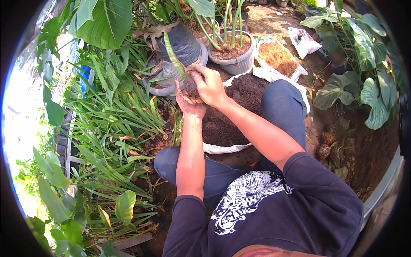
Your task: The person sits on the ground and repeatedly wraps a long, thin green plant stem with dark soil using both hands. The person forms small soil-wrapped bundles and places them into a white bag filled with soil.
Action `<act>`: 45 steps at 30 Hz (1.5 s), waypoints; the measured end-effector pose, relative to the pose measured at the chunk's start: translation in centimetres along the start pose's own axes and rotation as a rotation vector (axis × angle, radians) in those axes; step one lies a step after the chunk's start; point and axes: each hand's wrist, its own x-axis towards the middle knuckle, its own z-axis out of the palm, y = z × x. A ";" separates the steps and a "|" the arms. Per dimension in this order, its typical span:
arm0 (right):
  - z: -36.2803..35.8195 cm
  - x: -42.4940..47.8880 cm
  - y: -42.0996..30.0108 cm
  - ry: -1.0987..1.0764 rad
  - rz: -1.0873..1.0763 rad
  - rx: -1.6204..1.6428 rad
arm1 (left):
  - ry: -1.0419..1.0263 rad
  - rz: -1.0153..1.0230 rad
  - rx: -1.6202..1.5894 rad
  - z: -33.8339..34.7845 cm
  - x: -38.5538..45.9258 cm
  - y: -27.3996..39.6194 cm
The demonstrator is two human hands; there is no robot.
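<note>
Between my two hands is a small plant's soil-covered root ball [191,88]. One long mottled green leaf [173,55] rises from it toward the upper left. My left hand [192,104] cups the ball from below, its palm dirty with soil. From above and the right, my right hand [207,84] grips the ball with bent fingers, hiding part of it. Just below and to the right of my hands lies dark loose soil [224,127] in an open white sack [226,148], between my knees.
Potted plants in a grey pot [232,61] and a black grow bag [181,45] stand ahead. A bag of brown fibre [277,54] and a white plastic packet [303,41] lie beyond. Strappy green plants [118,119] crowd the left; a large-leaved plant [362,57] is right.
</note>
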 end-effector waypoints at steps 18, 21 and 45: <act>-6.6 -5.3 17.0 -0.230 0.953 -0.769 | 0.618 -0.181 0.382 -8.2 3.1 -3.7; -7.3 -6.1 18.6 -0.306 0.984 -0.803 | 0.570 -0.198 0.379 -7.0 2.6 -3.0; -5.7 -13.2 29.3 -0.682 0.560 -1.055 | 0.281 -0.094 0.129 0.1 -4.1 1.5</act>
